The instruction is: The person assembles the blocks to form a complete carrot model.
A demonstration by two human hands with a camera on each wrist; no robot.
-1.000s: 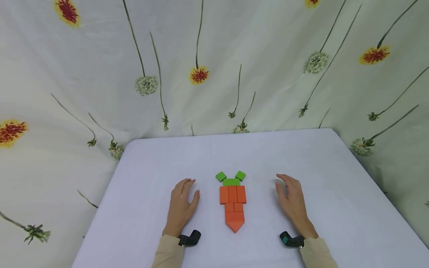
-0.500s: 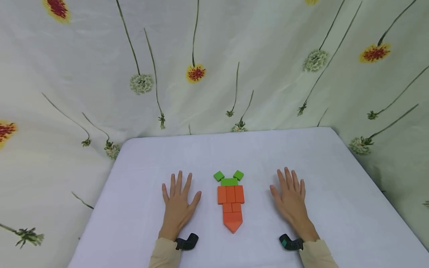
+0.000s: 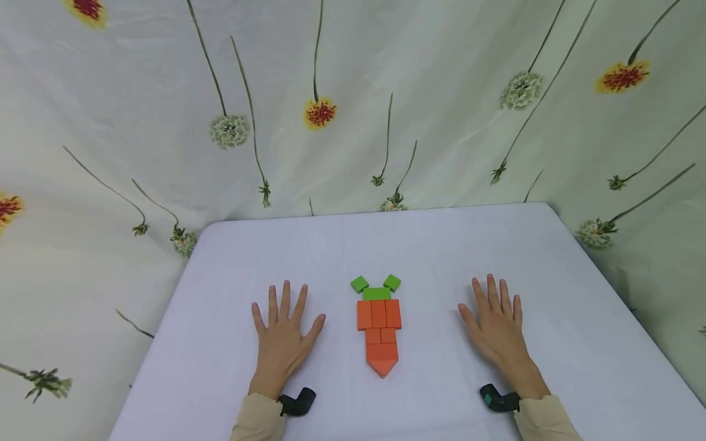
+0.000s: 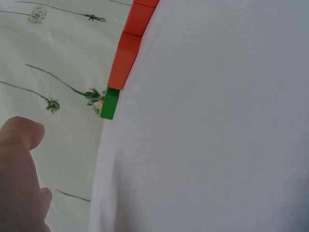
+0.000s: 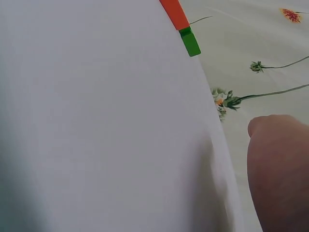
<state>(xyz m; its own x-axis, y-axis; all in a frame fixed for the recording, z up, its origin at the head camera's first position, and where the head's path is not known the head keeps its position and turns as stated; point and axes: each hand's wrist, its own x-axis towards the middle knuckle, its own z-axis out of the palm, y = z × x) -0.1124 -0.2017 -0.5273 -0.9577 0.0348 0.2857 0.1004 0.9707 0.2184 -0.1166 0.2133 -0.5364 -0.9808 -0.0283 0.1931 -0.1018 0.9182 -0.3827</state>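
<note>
Orange and green blocks lie together in a carrot shape in the middle of the table. Its body is orange blocks [image 3: 379, 314] in rows, narrowing to a pointed orange block [image 3: 382, 358] at the near end. A green rectangular block [image 3: 377, 294] caps the far end, with two small tilted green blocks, a left one [image 3: 360, 283] and a right one [image 3: 392, 282], at its corners. To the left of the shape my left hand [image 3: 282, 346] is spread palm down, holding nothing. On the other side my right hand [image 3: 499, 334] lies palm down with straight fingers, apart from the blocks.
A white cloth covers the table [image 3: 430, 245]. Behind it hangs a pale curtain [image 3: 441, 122] printed with flowers. Each wrist wears a black band, one on the left [image 3: 298, 402] and one on the right [image 3: 499, 399].
Both hands have gone from loosely bent fingers to flat, spread ones. They have also moved outward, away from the blocks, which keep their arrangement. The head view has shifted slightly.
</note>
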